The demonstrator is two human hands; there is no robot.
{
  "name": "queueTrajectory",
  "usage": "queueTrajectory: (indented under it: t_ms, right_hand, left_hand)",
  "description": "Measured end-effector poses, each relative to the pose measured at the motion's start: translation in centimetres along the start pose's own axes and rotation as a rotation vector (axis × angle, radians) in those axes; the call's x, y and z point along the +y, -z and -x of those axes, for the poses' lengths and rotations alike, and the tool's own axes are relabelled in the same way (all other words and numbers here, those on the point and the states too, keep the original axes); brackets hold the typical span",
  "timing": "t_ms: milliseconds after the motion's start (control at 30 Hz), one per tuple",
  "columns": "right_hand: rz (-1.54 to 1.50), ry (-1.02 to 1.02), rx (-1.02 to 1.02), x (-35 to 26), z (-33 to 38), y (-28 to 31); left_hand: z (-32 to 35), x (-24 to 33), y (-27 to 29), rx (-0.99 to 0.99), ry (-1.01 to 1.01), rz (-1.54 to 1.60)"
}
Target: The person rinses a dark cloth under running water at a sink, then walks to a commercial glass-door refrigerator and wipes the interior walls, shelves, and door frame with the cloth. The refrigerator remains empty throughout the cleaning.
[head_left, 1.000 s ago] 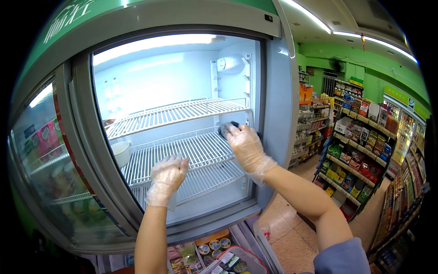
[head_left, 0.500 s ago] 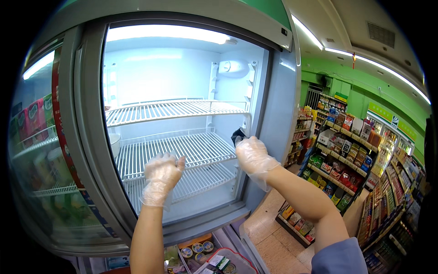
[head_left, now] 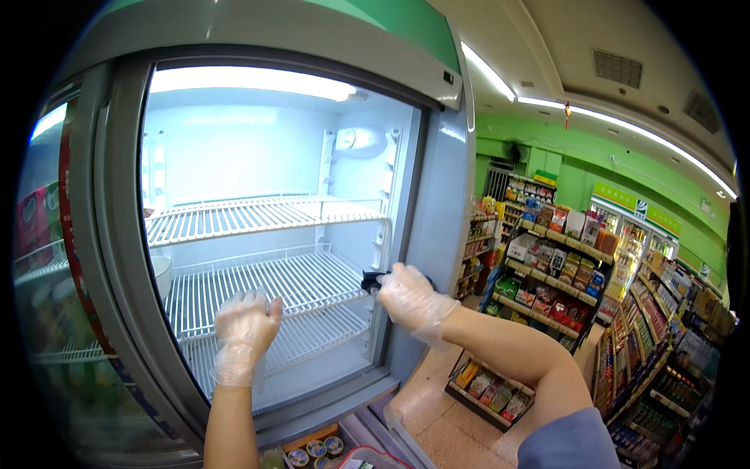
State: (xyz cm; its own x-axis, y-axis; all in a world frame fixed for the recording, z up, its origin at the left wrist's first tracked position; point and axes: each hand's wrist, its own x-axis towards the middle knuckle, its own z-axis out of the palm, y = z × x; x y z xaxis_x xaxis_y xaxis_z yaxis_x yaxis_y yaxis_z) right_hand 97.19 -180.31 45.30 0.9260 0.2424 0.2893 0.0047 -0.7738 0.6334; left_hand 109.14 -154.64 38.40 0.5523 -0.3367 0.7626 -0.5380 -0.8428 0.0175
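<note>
Both hands wear clear plastic gloves in front of a glass-door refrigerator (head_left: 437, 195). My right hand (head_left: 412, 301) grips a black cloth (head_left: 373, 281), bunched at the fingertips. The cloth is at the right inner side, by the front corner of the middle wire shelf (head_left: 266, 277). My left hand (head_left: 246, 328) is at that shelf's front edge, thumb apart from loosely bent fingers. It shows nothing in its grasp; whether it touches the wire I cannot tell. Above is an upper wire shelf (head_left: 266, 219), and below a lower one (head_left: 312, 340).
A white round container (head_left: 161, 275) sits at the left inside the refrigerator. The glass door (head_left: 55, 273) is on the left, with packages behind it. Below is a bin with small round tubs (head_left: 316, 448). Stocked store racks (head_left: 555, 270) stand on the right.
The view has turned, so the refrigerator appears farther left and lower. My right hand has moved slightly down the inner side with the black cloth. My left hand has hardly moved relative to the shelf.
</note>
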Motion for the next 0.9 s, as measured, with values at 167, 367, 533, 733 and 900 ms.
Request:
queueTrajectory:
  t_ms: [167, 367, 533, 733, 900]
  right_hand:
    - [0.225, -0.201, 0.57, 6.2, -2.7, 8.7]
    - [0.673, -0.407, 0.422, 11.1, -5.5, 11.3]
    - [0.668, -0.204, 0.11, 10.2, -5.8, 11.5]
    - [0.713, -0.144, -0.345, 3.1, -4.2, 9.6]
    - [0.695, 0.024, -0.239, -1.5, -0.1, -0.8]
  left_hand:
    - [0.3, -0.6, 0.1, 0.062, -0.007, -0.013]
    - [0.3, 0.1, 0.1, 0.087, -0.001, 0.018]
    - [0.1, 0.4, 0.1, 0.101, -0.032, 0.031]
    - [0.4, 0.0, 0.5, 0.002, 0.023, 0.021]
    - [0.1, 0.0, 0.3, 0.012, 0.004, 0.025]
